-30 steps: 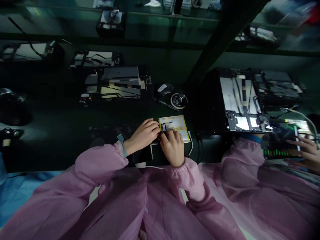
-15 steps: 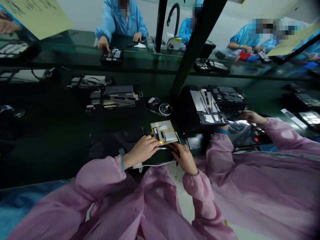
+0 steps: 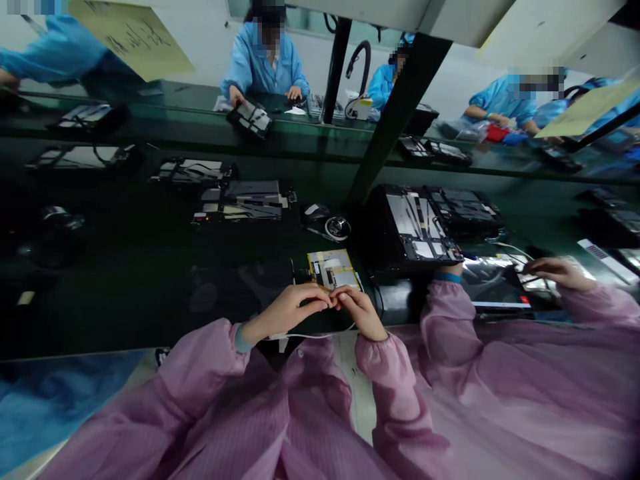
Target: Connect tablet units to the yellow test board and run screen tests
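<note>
My two hands meet near me, in the middle. My left hand point(image 3: 287, 312) and my right hand point(image 3: 364, 312) are curled in tight, with the fingertips touching. I cannot tell if something tiny is pinched between them. One flat pack with yellow tape point(image 3: 333, 268) lies on the dark green table point(image 3: 125, 280), just past my fingers. Farther off sits one tape roll point(image 3: 338, 228). To the right lies one open black tablet point(image 3: 415, 223).
</note>
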The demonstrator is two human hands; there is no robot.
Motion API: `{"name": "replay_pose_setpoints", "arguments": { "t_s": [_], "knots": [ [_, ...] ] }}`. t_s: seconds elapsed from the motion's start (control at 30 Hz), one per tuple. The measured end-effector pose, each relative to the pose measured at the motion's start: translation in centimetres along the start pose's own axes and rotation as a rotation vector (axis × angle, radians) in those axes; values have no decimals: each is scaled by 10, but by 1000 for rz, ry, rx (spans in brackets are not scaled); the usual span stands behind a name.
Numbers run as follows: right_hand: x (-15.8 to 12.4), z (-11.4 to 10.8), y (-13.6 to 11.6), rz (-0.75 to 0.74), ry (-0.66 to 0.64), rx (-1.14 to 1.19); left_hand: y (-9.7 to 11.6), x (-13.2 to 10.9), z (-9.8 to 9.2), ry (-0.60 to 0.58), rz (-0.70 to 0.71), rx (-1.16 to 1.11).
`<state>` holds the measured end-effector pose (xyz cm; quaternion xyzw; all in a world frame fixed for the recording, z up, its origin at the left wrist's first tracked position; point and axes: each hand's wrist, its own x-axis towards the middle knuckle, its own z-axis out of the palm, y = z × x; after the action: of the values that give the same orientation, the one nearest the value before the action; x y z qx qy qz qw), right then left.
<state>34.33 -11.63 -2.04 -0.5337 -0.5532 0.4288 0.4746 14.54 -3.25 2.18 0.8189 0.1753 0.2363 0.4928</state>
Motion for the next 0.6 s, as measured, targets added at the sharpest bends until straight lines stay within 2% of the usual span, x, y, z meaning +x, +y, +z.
{"name": "replay_pose_setpoints", "arguments": {
  "t_s": [0.1, 0.23, 0.3, 0.43, 0.6],
  "knots": [
    [13, 6, -7, -80, 2, -106, -4, -3, -5, 55, -29, 34],
    [28, 14, -9, 30, -218, -37, -9, -6, -12, 164, -23, 209],
    [35, 18, -8, 65, -274, -56, -11, -7, -15, 192, 1, 298],
    [48, 22, -10, -56, -278, -245, -20, -8, -18, 189, 27, 424],
    [54, 20, -9, -245, -201, -389, -30, -10, -18, 233, 19, 497]
  ]
}}
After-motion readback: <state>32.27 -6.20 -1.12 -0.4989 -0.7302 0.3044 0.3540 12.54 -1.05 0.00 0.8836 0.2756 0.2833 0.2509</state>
